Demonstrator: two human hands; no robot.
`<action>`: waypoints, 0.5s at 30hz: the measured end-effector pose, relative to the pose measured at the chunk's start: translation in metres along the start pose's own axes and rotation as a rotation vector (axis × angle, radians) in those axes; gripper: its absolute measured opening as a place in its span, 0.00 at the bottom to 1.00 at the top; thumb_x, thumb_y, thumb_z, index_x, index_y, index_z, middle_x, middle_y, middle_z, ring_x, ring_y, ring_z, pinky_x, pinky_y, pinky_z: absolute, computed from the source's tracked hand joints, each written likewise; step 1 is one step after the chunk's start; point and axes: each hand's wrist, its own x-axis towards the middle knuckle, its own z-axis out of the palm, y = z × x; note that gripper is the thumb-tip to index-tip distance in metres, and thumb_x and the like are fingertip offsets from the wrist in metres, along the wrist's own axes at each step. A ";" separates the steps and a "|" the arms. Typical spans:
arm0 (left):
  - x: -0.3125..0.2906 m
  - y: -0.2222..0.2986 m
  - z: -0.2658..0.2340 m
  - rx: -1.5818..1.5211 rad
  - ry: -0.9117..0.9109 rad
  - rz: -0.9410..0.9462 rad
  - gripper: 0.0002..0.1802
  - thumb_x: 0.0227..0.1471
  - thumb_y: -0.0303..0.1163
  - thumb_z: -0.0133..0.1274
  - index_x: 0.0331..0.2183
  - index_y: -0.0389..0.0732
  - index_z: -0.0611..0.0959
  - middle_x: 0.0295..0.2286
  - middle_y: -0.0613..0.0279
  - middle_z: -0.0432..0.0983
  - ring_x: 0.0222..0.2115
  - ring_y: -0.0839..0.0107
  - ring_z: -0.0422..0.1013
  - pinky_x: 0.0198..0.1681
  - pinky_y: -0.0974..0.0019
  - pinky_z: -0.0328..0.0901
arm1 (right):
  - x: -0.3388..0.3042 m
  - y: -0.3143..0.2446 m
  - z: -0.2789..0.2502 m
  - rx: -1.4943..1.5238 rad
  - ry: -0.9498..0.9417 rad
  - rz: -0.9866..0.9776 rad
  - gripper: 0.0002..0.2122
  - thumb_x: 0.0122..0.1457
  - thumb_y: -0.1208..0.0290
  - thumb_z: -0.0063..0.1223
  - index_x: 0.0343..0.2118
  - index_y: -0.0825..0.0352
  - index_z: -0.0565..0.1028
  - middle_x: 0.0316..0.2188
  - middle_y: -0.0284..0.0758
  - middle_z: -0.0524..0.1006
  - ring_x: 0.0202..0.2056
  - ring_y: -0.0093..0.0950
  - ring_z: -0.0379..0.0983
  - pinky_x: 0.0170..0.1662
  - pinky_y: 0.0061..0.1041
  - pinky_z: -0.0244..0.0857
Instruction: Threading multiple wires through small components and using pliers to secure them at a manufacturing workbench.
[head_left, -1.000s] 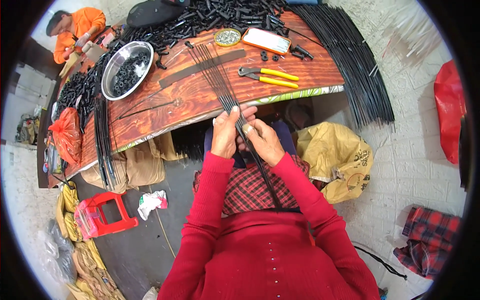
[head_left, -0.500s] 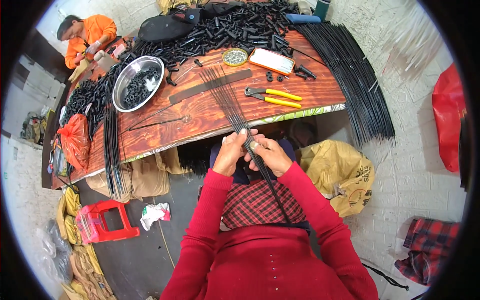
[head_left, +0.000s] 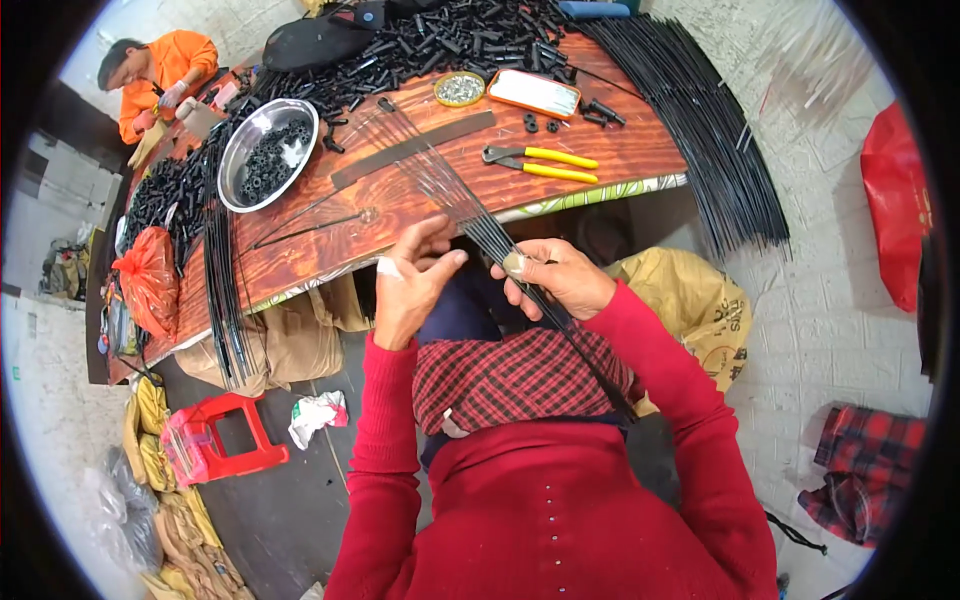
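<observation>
A bundle of thin black rods (head_left: 487,232) slants from above the table's front edge down over my checked apron (head_left: 500,380). My right hand (head_left: 562,278) is closed round it near the middle, thumb on top. The rods' far ends fan out over the wood. Beside the bundle on its left, my left hand (head_left: 410,280) holds nothing; its fingers are apart, with the fingertips close to the rods, and white tape is wrapped on it. End-cutting pliers (head_left: 545,163) with yellow handles lie on the table beyond my hands.
A flat dark bar (head_left: 415,150), a steel bowl (head_left: 235,193) of small black rings, a round dish (head_left: 460,90) and an orange-rimmed tray (head_left: 535,93) sit on the table. Black rods (head_left: 700,130) overhang its right end. Left are a red stool (head_left: 270,457) and a co-worker (head_left: 170,75).
My left hand has let go of the rods and moved left. My right hand still grips them and has shifted slightly right and up, with the bundle more slanted.
</observation>
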 end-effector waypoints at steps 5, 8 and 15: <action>-0.006 0.005 0.034 -0.074 -0.141 0.223 0.23 0.50 0.24 0.53 0.50 0.34 0.74 0.43 0.56 0.77 0.44 0.70 0.72 0.49 0.64 0.66 | -0.017 -0.010 0.017 -0.034 -0.103 -0.008 0.14 0.65 0.61 0.48 0.41 0.70 0.73 0.23 0.34 0.75 0.17 0.19 0.70 0.21 0.15 0.64; -0.011 0.008 0.040 -0.222 -0.224 0.127 0.19 0.56 0.24 0.49 0.50 0.34 0.74 0.40 0.57 0.79 0.42 0.71 0.74 0.48 0.67 0.68 | -0.027 -0.015 0.019 -0.009 -0.082 0.051 0.15 0.66 0.60 0.45 0.42 0.70 0.72 0.25 0.36 0.77 0.18 0.21 0.73 0.22 0.16 0.67; -0.010 0.019 0.041 -0.195 -0.226 0.132 0.15 0.60 0.25 0.47 0.48 0.35 0.77 0.37 0.60 0.79 0.38 0.74 0.74 0.45 0.69 0.69 | -0.033 -0.038 0.014 -0.010 -0.120 0.098 0.18 0.68 0.59 0.38 0.46 0.71 0.71 0.29 0.41 0.79 0.23 0.26 0.77 0.27 0.19 0.73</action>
